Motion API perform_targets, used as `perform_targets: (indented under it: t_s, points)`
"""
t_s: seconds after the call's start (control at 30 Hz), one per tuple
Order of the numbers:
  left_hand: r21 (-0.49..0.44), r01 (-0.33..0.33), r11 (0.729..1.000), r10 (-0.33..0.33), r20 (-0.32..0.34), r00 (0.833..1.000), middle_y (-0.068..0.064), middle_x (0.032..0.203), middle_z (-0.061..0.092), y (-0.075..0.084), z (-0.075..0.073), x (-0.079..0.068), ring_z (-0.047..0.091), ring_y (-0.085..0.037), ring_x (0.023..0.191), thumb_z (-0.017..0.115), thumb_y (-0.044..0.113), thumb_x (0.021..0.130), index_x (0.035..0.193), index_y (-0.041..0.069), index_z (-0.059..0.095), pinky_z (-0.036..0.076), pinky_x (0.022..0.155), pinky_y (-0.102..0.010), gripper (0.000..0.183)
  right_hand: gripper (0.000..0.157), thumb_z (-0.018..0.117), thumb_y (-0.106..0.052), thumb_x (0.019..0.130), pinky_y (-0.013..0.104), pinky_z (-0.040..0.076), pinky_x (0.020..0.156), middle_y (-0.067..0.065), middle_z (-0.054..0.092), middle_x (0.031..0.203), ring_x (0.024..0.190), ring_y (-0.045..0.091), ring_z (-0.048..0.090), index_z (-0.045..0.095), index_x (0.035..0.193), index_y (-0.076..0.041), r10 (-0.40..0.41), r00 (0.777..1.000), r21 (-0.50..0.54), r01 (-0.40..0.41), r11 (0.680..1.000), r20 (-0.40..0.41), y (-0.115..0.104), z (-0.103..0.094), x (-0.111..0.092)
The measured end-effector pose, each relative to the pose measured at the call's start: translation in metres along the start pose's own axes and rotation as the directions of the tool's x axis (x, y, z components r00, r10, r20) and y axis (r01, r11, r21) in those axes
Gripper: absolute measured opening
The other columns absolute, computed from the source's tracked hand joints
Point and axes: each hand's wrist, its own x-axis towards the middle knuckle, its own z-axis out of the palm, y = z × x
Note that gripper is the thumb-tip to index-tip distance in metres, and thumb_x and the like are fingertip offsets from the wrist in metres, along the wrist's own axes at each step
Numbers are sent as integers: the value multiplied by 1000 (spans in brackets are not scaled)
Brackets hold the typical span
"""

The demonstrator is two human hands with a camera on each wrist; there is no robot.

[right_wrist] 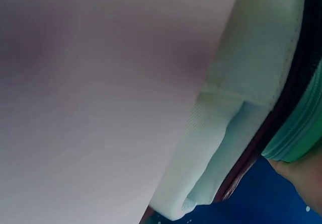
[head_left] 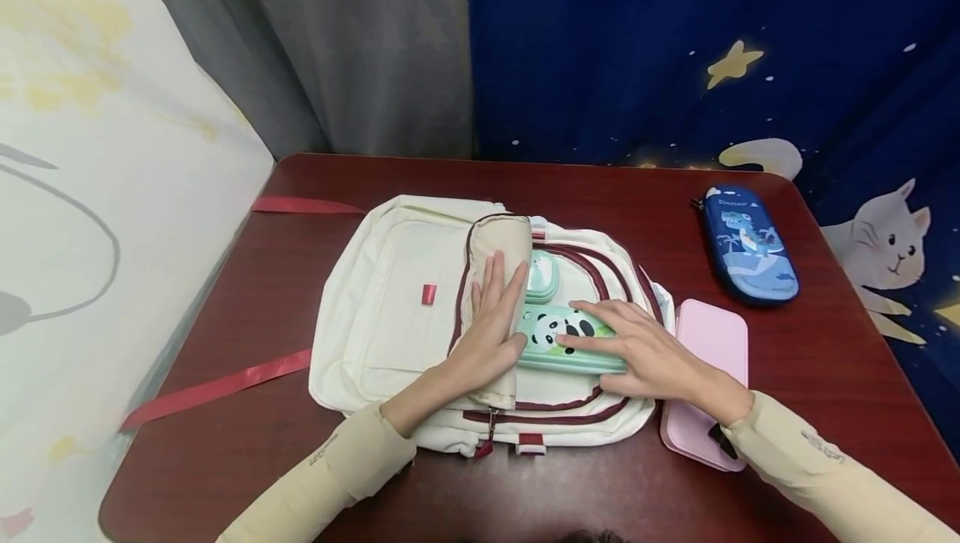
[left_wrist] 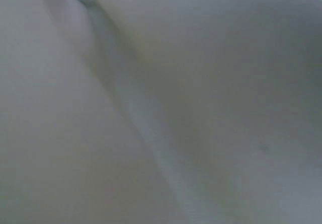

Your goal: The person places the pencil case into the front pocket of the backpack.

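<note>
A cream backpack (head_left: 405, 293) with dark red zips lies flat on the table, its front flap (head_left: 501, 276) folded back. My left hand (head_left: 487, 334) rests on that folded flap with its fingers straight. A mint green pencil case with a panda (head_left: 542, 330) lies at the front pocket, its left end tucked beside the flap. Across its right part my right hand (head_left: 637, 351) spreads straight fingers, the thumb by the near edge. Above the pencil case sits a small mint green case (head_left: 542, 274), partly under the flap. In the right wrist view the green case (right_wrist: 307, 118) shows beside the dark zip.
A pink case (head_left: 712, 334) lies right of the backpack, partly under my right forearm. Farther back on the right is a blue dinosaur pencil case (head_left: 752, 244). Red straps (head_left: 225, 389) stretch left over the brown table (head_left: 570, 493). Curtains (head_left: 600, 51) hang behind.
</note>
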Motion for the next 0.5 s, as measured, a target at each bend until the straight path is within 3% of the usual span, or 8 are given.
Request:
perform_targets:
  t_s: [0.33,0.5]
  points:
    - [25,8,1000,-7,-10,1000,-16,151,-19,2,1,0,-20,-26,137,51,0,71,150,6,9,-13,106,-49,89,67,68,-24,69,47,31,94,16,39,141,120,27,40,53,134,-28,-26,1000,18,26,999,9,-4,7,13]
    - [28,7,1000,-7,-1,1000,-16,151,-20,2,1,1,-21,-26,137,51,1,72,150,7,8,-13,106,-49,89,63,68,-24,73,48,28,98,14,36,144,126,30,37,53,134,-23,-47,999,40,47,998,1,-5,-2,10]
